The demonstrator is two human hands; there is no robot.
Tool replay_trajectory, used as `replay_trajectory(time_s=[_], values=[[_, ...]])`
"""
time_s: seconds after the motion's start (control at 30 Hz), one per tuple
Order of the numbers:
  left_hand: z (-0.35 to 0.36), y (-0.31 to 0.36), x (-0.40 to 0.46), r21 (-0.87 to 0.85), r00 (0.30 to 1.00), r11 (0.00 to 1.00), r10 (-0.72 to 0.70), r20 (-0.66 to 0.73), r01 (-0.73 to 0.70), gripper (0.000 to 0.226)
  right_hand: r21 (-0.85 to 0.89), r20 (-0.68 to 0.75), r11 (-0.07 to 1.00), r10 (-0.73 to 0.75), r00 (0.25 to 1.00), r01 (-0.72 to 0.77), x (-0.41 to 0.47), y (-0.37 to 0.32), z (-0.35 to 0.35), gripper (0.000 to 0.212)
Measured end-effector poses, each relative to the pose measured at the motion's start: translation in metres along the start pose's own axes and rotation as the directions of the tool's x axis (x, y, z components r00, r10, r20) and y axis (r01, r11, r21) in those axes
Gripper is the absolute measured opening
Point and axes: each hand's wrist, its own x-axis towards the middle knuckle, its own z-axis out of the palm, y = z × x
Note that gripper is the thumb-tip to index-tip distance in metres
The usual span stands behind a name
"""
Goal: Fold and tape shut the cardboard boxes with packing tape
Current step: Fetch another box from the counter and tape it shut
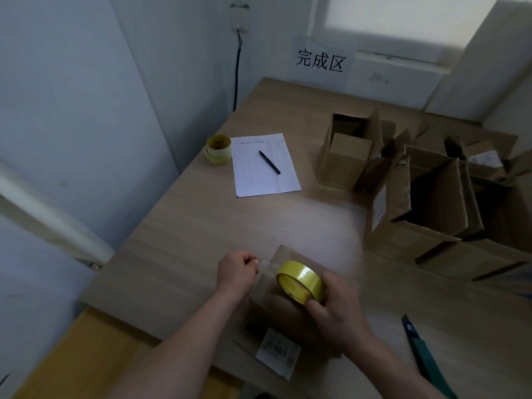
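At the counter's near edge, the right hand [336, 306] is grasping the tape roll [299, 280] over the box [283, 309]; the left hand [237, 270] is pinching the free tape end, stretched leftward across the lid.

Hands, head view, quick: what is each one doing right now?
Left hand: closed, pinching the free end of the tape pulled off the roll.
Right hand: closed, gripping the yellow packing tape roll above the cardboard box.
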Motion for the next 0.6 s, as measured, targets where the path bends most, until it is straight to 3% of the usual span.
replay_trajectory(time_s=[0.13,0.23,0.43,0.53,0.6], values=[[0.011,-0.007,0.008,0.009,0.998,1.000,-0.021,0.052,0.021,0.018,-0.078,0.021,0.997,-0.014,1.000,0.016,-0.006,0.004,0.010,0.034],[0.017,-0.012,0.010,0.041,0.996,0.999,-0.033,0.083,0.029,0.011,-0.110,0.056,0.994,0.026,0.998,-0.019,-0.006,0.006,0.015,0.027],[0.019,-0.037,-0.003,0.208,0.979,0.970,-0.157,0.128,0.128,0.036,-0.141,0.076,0.989,0.059,0.995,-0.048,-0.004,0.010,0.015,0.024],[0.023,-0.035,-0.011,-0.092,0.996,0.993,-0.076,-0.049,0.071,0.032,-0.149,0.090,0.988,0.059,0.994,-0.045,-0.004,0.010,0.015,0.024],[0.034,-0.021,-0.016,-0.272,1.000,0.962,0.007,0.012,-0.004,0.029,-0.146,0.076,0.988,0.066,0.995,-0.055,-0.003,0.010,0.015,0.026]])
